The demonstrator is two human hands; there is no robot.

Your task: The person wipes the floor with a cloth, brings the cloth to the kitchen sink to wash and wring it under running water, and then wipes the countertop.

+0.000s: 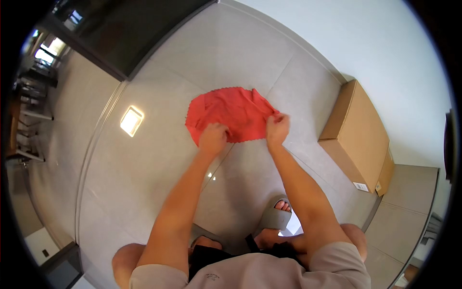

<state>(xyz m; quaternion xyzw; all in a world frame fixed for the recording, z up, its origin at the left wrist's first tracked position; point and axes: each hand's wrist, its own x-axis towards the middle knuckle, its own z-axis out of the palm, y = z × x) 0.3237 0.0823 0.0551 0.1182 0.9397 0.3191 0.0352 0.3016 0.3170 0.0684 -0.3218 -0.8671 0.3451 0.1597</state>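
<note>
A red cloth (231, 108) with a scalloped edge is spread, slightly rumpled, over the grey tiled floor in front of me. My left hand (213, 138) is closed at its near edge, left of the middle, the fingertips pinching the fabric. At the right end of the cloth, my right hand (278, 129) grips the corner between thumb and fingers. Both hands are a little blurred. Some folds run across the top right part of the fabric.
To the right, a brown cardboard box (358, 135) stands against the white wall (385, 58). A dark panel (125, 33) rises at the upper left, beside a floor track (89, 154). My sandalled foot (276, 214) is close below the cloth. Chairs (33, 115) show at far left.
</note>
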